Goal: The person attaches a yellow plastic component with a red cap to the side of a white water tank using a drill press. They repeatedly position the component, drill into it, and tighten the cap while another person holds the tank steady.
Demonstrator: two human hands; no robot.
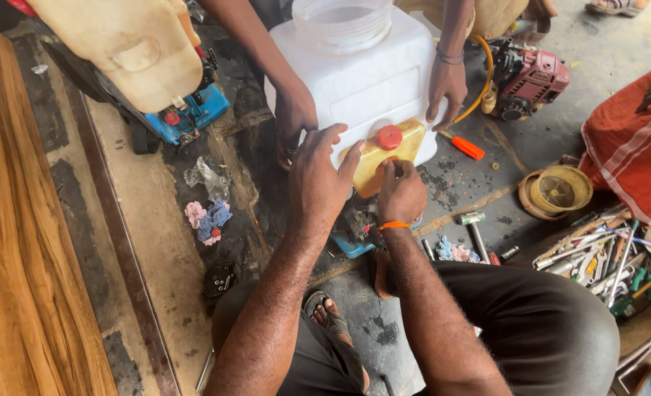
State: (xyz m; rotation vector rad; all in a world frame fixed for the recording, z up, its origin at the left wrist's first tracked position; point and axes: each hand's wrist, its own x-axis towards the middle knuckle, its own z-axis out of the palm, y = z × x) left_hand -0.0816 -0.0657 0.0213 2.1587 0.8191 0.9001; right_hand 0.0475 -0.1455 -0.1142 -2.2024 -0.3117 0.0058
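The person's left hand (318, 176) lies flat, fingers spread, against the big white plastic tank (362, 81) standing on the concrete floor (156, 242). The right hand (401, 192) is curled, pinching the small yellow plastic fuel tank with a red cap (388, 150) against the white tank's lower front. A co-worker's two hands (446, 88) steady the white tank's sides.

Centre frame, a small yellow fuel tank (391, 155) with a red screw cap (389, 137) on top sits tilted against the lower front of a big white plastic tank (369, 81), its wide mouth open at top centre.
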